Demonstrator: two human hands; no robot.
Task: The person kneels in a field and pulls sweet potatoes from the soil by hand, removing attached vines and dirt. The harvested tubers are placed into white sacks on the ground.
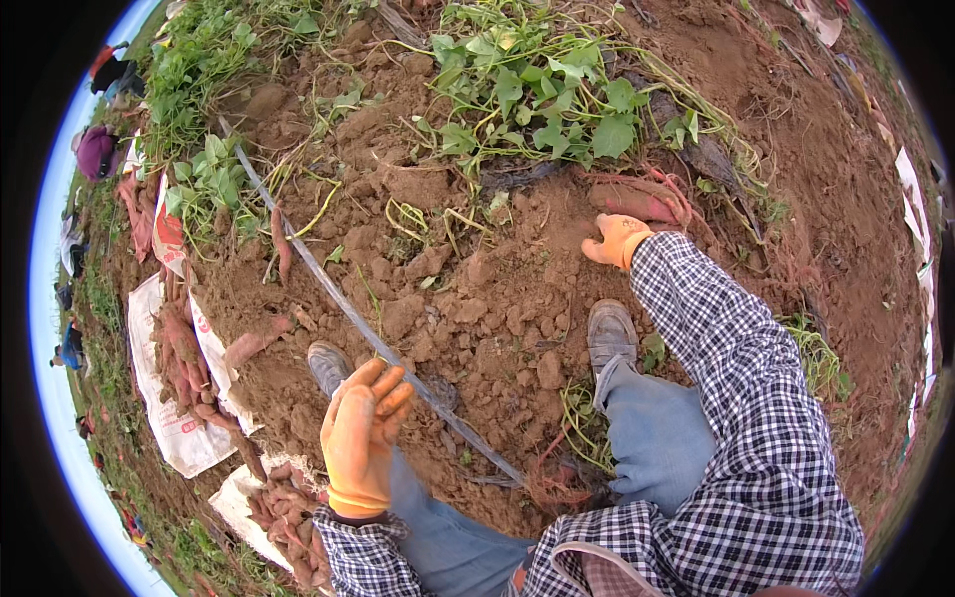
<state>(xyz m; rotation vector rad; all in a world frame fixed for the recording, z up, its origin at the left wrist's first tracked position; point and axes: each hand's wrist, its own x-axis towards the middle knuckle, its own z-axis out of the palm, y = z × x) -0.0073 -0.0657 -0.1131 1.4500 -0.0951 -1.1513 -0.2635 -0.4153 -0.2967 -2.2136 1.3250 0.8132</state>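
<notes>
My left hand (365,436), in an orange work glove, is raised over my left leg with its fingers apart and holds nothing. At the upper right, my right hand (616,240), gloved the same way, is low over the soil, right beside a cluster of reddish sweet potatoes (634,201) with thin roots. Its fingertips are partly hidden, and whether it touches them I cannot tell. Green sweet potato vines (545,97) lie just beyond. A grey drip irrigation tape (336,295) runs diagonally across the brown soil between my shoes.
White woven sacks with sweet potatoes (153,388) lie at the left, another sack (250,515) at the lower left. Loose sweet potatoes (257,339) rest near my left shoe (328,366). My right shoe (612,336) stands below my right hand. Several people are in the far left field.
</notes>
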